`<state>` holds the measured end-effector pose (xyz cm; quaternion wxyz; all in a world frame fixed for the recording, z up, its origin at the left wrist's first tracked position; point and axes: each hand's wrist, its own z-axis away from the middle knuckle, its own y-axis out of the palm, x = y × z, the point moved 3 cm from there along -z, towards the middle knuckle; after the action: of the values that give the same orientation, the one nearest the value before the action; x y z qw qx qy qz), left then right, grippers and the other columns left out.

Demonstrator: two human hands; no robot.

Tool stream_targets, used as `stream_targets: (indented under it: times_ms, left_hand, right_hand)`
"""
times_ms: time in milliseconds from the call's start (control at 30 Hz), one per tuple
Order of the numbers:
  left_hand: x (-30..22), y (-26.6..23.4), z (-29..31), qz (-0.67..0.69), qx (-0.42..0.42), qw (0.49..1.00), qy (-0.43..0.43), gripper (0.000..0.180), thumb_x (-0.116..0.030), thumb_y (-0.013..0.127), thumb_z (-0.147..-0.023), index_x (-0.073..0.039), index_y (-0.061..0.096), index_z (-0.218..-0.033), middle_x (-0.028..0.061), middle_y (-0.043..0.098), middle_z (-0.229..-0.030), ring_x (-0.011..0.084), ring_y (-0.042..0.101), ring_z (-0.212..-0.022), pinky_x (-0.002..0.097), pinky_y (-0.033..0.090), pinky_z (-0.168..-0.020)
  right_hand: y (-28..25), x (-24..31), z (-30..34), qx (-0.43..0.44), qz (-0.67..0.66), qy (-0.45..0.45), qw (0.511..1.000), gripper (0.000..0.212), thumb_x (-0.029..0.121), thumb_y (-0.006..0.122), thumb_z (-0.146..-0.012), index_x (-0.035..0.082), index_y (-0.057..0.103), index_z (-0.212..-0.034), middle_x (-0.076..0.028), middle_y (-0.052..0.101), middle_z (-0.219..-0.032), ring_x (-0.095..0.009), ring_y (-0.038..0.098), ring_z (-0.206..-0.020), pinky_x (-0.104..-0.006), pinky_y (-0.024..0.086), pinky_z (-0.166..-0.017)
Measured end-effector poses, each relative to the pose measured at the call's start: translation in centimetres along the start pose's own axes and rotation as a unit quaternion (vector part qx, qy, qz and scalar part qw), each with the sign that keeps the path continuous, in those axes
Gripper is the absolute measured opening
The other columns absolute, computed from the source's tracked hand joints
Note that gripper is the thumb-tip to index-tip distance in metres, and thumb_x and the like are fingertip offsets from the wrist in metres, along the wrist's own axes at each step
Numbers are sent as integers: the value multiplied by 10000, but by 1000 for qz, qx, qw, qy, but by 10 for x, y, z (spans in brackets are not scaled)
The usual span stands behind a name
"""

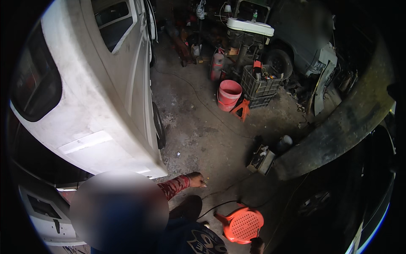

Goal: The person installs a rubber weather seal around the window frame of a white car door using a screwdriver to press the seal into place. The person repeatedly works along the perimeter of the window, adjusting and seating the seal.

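A sleeved hand (196, 180) curls beyond the red stool (244, 226); another hand (256, 245) is at its near edge. Owners and grips, I cannot tell. Best avoid snagging the cable (217, 205) behind it.

A: Light OK?
B: Dim o/all, source unclear. Scuffed white-painted vehicle body (91, 89) brightest; lower R near-blk w/ shadow. Thin bluish glare, lower R rim.
A: Sharpness?
B: Stained grey concrete floor (186, 118) fairly clear mid-pic. Smooth blur patches low L + upper R. Fisheye bends straight edges; corners blk.
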<state>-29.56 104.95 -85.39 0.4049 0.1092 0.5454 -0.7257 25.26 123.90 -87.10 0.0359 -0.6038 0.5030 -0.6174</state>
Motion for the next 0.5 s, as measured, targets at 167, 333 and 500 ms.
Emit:
stream_targets:
  times_ms: [167, 333, 500]
  left_hand:
    - [165, 22, -37, 17, -190, 938, -291, 494, -503, 630, -934, -33, 778, -916, 233, 742, -997, 402, 710, -992, 473, 552, -890]
    - [239, 45, -94, -20, -91, 973, -213, 404, -424, 543, -990, -84, 750, -1059, 227, 733, -933, 411, 696, -978, 535, 548, -861]
    - [297, -145, -179, -57, 22, 981, -186, 426, -506, 563, -979, -118, 738, -974, 161, 743, -943, 376, 696, -888, 535, 545, -771]
  right_hand:
    - [54, -34, -224, 75, -122, 405, 903, 336, 349, 673, -939, 80, 694, -739, -20, 545, -525, -138, 539, -458, -376, 364, -403]
    - [169, 117, -477, 221, 18, 86, 971, 295, 326, 706, -954, 38, 717, -893, -198, 673, -772, -365, 650, -655, -444, 477, -589]
    - [232, 191, -660, 258, -149, -13, 955, 237, 281, 741, -923, 48, 715, -953, -192, 707, -818, -355, 702, -747, -426, 526, -668]
